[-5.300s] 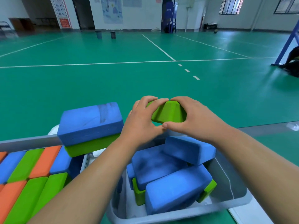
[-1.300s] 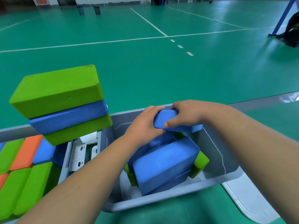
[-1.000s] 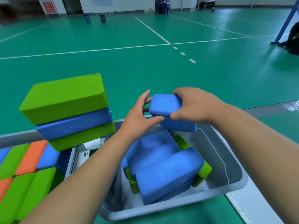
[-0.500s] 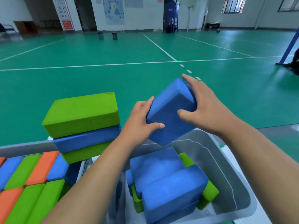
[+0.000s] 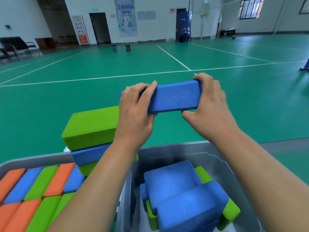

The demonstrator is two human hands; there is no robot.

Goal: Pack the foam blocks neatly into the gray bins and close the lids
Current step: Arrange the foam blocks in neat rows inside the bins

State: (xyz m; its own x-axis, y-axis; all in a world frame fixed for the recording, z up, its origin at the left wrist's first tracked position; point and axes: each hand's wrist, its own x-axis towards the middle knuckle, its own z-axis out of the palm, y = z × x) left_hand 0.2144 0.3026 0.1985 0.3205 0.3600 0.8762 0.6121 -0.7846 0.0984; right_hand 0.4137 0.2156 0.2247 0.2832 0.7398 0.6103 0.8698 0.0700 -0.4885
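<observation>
Green sports-hall flooring (image 5: 217,104) stretches behind a blue foam block (image 5: 175,97) held level above the right gray bin (image 5: 167,149), left hand (image 5: 135,113) and right hand (image 5: 209,104) each gripping one end. Blocks inside lie jumbled (image 5: 180,195), so adding it atop them would likely stop the lid closing.

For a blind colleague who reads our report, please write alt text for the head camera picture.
The left hand and right hand grip a blue foam block by its ends above a gray bin holding loosely piled blue and green blocks. At left are a green-blue-green stack and a second bin packed with orange, blue and green rows.
</observation>
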